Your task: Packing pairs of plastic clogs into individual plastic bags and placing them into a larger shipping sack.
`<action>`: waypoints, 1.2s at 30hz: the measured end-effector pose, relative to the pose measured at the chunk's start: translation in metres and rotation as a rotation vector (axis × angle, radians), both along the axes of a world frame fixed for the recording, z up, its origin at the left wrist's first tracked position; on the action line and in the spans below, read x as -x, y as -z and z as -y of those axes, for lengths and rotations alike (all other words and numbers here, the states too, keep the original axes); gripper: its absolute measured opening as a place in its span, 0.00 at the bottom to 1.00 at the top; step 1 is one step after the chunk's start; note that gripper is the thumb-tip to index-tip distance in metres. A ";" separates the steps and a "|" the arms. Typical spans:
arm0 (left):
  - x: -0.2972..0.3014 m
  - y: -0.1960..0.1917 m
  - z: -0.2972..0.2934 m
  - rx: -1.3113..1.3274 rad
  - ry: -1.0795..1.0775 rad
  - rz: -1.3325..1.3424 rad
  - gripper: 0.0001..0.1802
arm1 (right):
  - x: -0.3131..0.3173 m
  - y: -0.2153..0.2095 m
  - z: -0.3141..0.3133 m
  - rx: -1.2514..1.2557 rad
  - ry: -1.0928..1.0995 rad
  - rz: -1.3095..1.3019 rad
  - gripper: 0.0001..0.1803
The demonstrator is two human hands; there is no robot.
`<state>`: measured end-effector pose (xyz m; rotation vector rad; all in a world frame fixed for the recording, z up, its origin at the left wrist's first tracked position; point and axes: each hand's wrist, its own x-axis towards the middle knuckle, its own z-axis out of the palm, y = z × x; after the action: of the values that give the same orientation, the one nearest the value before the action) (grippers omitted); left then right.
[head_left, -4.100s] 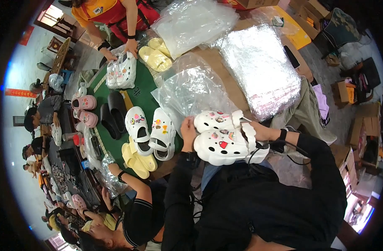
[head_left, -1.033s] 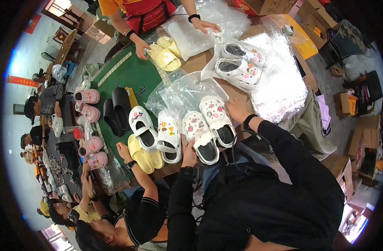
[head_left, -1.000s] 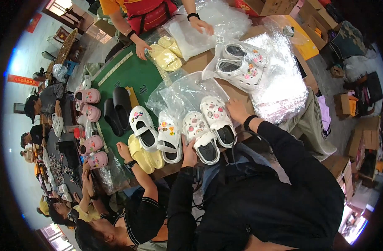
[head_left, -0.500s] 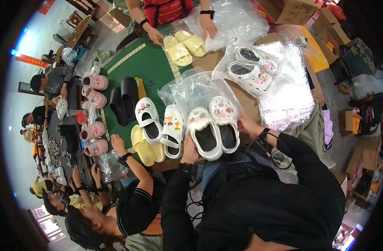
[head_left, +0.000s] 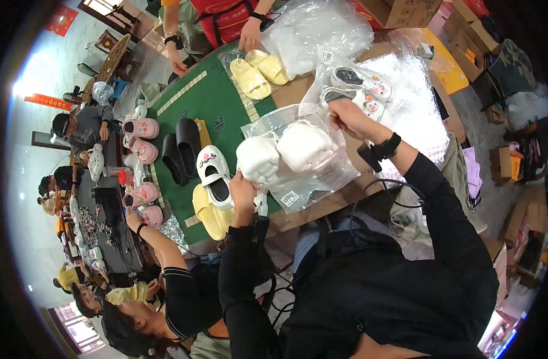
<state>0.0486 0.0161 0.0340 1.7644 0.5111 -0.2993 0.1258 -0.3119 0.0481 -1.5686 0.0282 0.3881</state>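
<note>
A pair of white clogs (head_left: 306, 145) is held tilted over a clear plastic bag (head_left: 304, 200), with smooth white surfaces facing me and the charms seen before out of view. My left hand (head_left: 244, 192) grips the near left side of the pair. At its far right edge, the bent fingers of my right hand (head_left: 347, 116) are closed on the pair; their tips are partly hidden. Left of my left hand stand a white strap clog (head_left: 215, 179) with charms and yellow slides (head_left: 209, 212). Another white charm clog pair (head_left: 361, 93) lies bagged beyond my right hand.
Black clogs (head_left: 181, 149) and pink clogs (head_left: 143, 140) stand on the green table mat (head_left: 193, 99). Bagged yellow slides (head_left: 259, 73) lie by a person across the table. Silver bubble wrap (head_left: 408, 128) covers the right side. Another person's hand (head_left: 133, 220) touches the pink clogs.
My hands have lifted and tipped the white pair, turning the charms away. My right hand has moved to its far edge. The hands across the table have drawn back from the yellow slides.
</note>
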 end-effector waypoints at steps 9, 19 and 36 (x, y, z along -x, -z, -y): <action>0.027 -0.003 -0.008 -0.044 0.039 0.092 0.16 | 0.016 -0.031 -0.005 -0.258 -0.125 -0.015 0.14; 0.052 0.067 -0.003 -0.599 0.003 0.505 0.04 | 0.056 0.056 -0.007 0.120 -0.014 0.269 0.13; 0.060 0.087 0.000 -0.607 0.019 0.298 0.10 | 0.080 0.085 -0.022 0.112 -0.116 -0.044 0.05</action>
<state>-0.0113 0.0157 -0.0528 2.3518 0.3897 0.1279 0.0458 -0.2902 -0.0372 -1.6771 -0.0071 0.5195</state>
